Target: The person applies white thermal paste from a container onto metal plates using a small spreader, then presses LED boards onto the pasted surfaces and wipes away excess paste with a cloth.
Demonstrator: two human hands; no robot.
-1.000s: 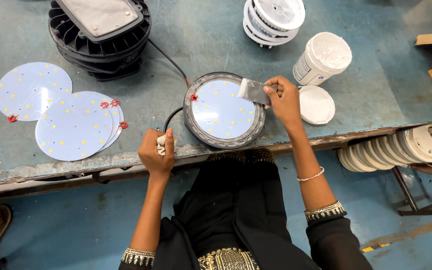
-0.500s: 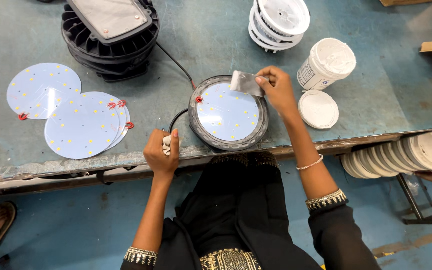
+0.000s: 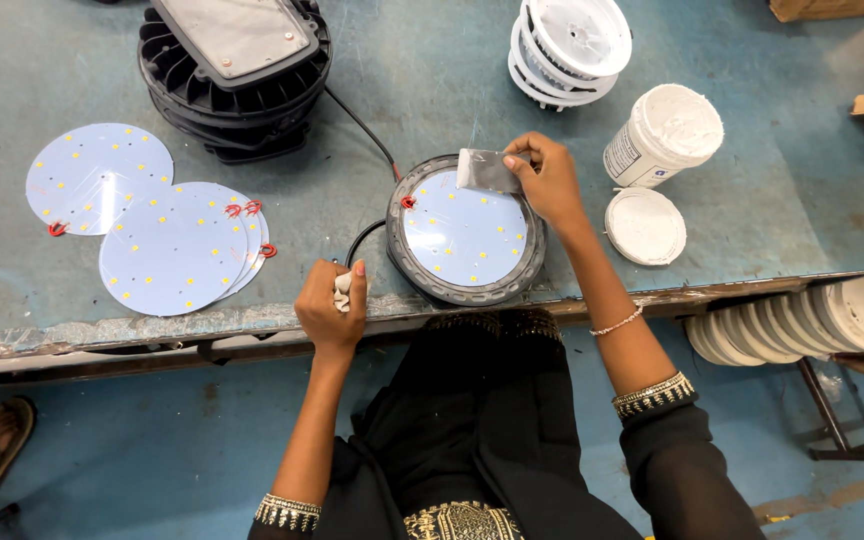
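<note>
A round dark lamp housing (image 3: 422, 268) lies at the bench's front edge with a pale blue round LED board (image 3: 462, 230) seated in it. My right hand (image 3: 550, 178) pinches a small flat grey scraper (image 3: 484, 170) over the housing's far rim. At the bench edge, left of the housing, my left hand (image 3: 326, 305) is closed around a small white object. A black cable (image 3: 357, 120) runs from the housing toward the back.
Several loose LED boards (image 3: 167, 250) with red wire loops lie at the left. A black finned lamp body (image 3: 234, 70) stands behind. An open white paste tub (image 3: 664, 135), its lid (image 3: 644, 226) and stacked white housings (image 3: 567, 45) are right; more white parts (image 3: 802, 320) sit below the bench.
My right hand has carried the scraper from the housing's right rim leftward and farther back, to its far rim. The left hand has stayed at the bench edge.
</note>
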